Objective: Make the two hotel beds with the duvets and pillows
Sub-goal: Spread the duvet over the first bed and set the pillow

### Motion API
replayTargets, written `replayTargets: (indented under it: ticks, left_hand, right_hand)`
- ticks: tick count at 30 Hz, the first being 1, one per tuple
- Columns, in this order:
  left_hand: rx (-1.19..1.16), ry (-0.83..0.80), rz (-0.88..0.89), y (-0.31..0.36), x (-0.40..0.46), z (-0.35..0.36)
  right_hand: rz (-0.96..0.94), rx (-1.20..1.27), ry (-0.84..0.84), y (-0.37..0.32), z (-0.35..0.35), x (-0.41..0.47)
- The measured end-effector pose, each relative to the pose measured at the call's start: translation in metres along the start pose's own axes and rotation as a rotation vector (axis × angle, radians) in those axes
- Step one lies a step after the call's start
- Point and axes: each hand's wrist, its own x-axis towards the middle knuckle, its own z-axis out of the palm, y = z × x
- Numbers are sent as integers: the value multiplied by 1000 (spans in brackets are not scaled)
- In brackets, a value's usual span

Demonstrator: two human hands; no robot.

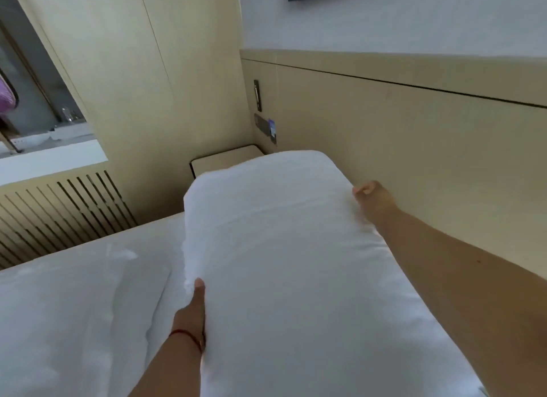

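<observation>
White pillow (284, 248) between left hand (192, 311), right hand (374, 200), gripped at both edges

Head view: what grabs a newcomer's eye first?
A big white pillow fills the centre, lying along the beige headboard. The left hand grips its near-left edge and the right hand pinches its far-right edge. White bedding lies lower left.
</observation>
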Motion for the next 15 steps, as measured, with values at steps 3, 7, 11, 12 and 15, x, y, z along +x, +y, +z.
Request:
replayTargets:
  ticks: [3,7,11,12,15]
  left_hand:
    - [-90,-84,-183,-48,3,34]
    - [-100,-160,-147,-78,5,52]
    - [-134,-48,-131,-124,42,48]
    - [-149,-51,-93,-118,34,47]
    - [-170,-172,3,-86,7,53]
  right_hand:
    - [-62,-214,-171,45,38,-5]
    - [-84,-346,-418,100,75,-32]
    - [-220,-585,-461,117,96,-45]
    - [-239,-598,-466,119,101,-47]
    - [-253,-613,-488,128,114,-51]
